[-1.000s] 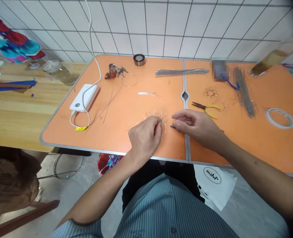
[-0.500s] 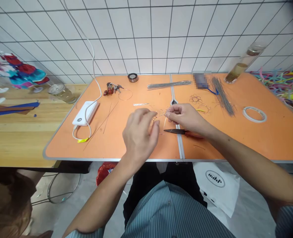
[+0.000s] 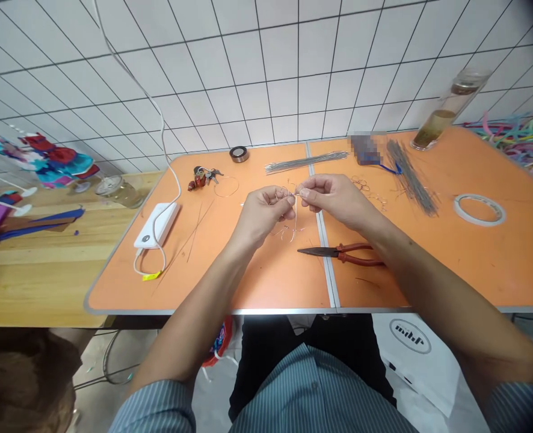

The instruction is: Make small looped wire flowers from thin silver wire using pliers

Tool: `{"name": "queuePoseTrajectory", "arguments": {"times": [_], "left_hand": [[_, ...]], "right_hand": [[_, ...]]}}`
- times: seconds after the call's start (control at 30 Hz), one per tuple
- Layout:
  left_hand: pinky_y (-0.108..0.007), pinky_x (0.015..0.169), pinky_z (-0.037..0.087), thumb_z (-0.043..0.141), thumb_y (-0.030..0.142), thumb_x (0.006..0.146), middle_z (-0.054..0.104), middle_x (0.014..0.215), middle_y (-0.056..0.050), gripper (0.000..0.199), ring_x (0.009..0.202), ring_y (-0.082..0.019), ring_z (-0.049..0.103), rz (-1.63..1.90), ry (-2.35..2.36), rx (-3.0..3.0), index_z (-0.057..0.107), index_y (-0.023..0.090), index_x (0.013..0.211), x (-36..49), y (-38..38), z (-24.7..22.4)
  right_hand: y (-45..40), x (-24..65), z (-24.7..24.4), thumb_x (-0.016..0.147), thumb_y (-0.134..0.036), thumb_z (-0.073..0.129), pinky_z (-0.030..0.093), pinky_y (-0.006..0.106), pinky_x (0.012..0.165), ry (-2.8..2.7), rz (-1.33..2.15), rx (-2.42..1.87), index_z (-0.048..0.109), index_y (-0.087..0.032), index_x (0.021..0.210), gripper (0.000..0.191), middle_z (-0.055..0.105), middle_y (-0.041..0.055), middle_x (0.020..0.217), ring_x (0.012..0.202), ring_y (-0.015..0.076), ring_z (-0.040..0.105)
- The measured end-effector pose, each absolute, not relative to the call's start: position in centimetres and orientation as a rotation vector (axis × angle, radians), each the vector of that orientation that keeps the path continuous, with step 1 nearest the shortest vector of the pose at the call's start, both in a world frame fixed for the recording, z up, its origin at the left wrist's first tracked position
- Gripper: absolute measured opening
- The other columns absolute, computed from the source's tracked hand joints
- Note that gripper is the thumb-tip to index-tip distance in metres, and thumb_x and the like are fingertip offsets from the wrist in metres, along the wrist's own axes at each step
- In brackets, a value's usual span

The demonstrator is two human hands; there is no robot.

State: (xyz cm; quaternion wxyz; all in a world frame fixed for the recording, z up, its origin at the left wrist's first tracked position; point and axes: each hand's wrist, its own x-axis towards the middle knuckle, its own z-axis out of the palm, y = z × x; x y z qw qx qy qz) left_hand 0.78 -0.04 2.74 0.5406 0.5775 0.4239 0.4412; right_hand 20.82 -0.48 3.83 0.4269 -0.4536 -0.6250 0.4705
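Part of the bending is done: the wire point(image 3: 295, 215) between the left hand point(image 3: 264, 213) and the right hand point(image 3: 334, 195) has thin, rounded loops near the fingertips, and one strand runs straight down from them. Both hands are closed in a pinch on it, thumbs against fingers, over the middle of the worktop point(image 3: 248, 288). Under them, toward the near side, is more curled wire point(image 3: 289, 231); whether it joins the held piece or lies separately cannot be told. To the right, partly behind the right arm, lie looped shapes point(image 3: 361, 183) that look finished or nearly so. Much stock is still straight: one bundle point(image 3: 307, 162) across the seam at the far side, another point(image 3: 411, 178) to the right, and two crossed strands point(image 3: 198, 231) on the left. The held wire is pale, shiny and very fine; its loops look uneven, with loose ends, so its shaping seems incomplete, though the fingers hide the joint. The pliers point(image 3: 341, 251) lie free at the near side, tips pointing left, red handles partly under the right forearm.
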Motion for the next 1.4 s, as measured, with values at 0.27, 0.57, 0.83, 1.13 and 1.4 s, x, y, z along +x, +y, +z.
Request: {"name": "queuePoseTrajectory", "arguments": {"times": [0.27,0.57,0.83,1.13,1.4], "left_hand": [[-0.027,0.066,0.05,0.082,0.041,0.089,0.073,0.069,-0.003,0.023,0.065,-0.013,0.063,1.073,0.972,1.353,0.075,0.021,0.083,1.3,1.4,1.3],[-0.027,0.063,0.048,0.079,0.044,0.095,0.07,0.069,-0.001,0.027,0.063,-0.012,0.061,1.159,1.038,1.211,0.073,0.021,0.082,1.3,1.8,-0.4],[-0.024,0.066,0.051,0.077,0.032,0.094,0.071,0.072,-0.001,0.017,0.066,-0.011,0.062,1.219,0.949,1.127,0.073,0.02,0.082,1.5,1.0,0.1],[-0.023,0.065,0.053,0.081,0.03,0.089,0.075,0.076,-0.001,0.013,0.064,-0.01,0.067,1.16,0.913,1.03,0.074,0.019,0.086,1.5,0.6,0.2],[-0.024,0.064,0.053,0.081,0.028,0.089,0.075,0.073,-0.001,0.013,0.062,-0.011,0.066,1.159,0.885,0.994,0.073,0.018,0.087,1.5,0.8,-0.1]], "right_hand": [[0.3,20.8,1.3,0.093,-0.037,0.078,0.058,0.033,0.075,-1.457,0.953,-1.158,0.076,-0.022,0.097,0.015,0.074,0.0027,0.089,0.077,0.016,0.066],[-1.1,20.6,-0.8,0.104,-0.029,0.065,0.058,0.048,0.098,-1.855,0.032,-1.259,0.078,-0.031,0.114,0.016,0.077,0.0082,0.109,0.109,0.0304,0.071],[-1.1,19.5,-1.9,0.104,-0.019,0.066,0.053,0.038,0.082,-1.973,-0.348,-1.107,0.08,-0.031,0.11,0.02,0.073,0.0041,0.101,0.092,0.0221,0.065],[-0.9,19.8,-1.8,0.104,-0.019,0.069,0.053,0.039,0.08,-1.843,-0.35,-0.994,0.077,-0.029,0.1,0.013,0.073,0.0042,0.095,0.089,0.0217,0.066],[-1.3,20.0,-1.8,0.101,-0.019,0.07,0.051,0.044,0.082,-1.899,-0.294,-1.07,0.077,-0.03,0.096,0.014,0.074,0.0049,0.097,0.09,0.024,0.064]]}}
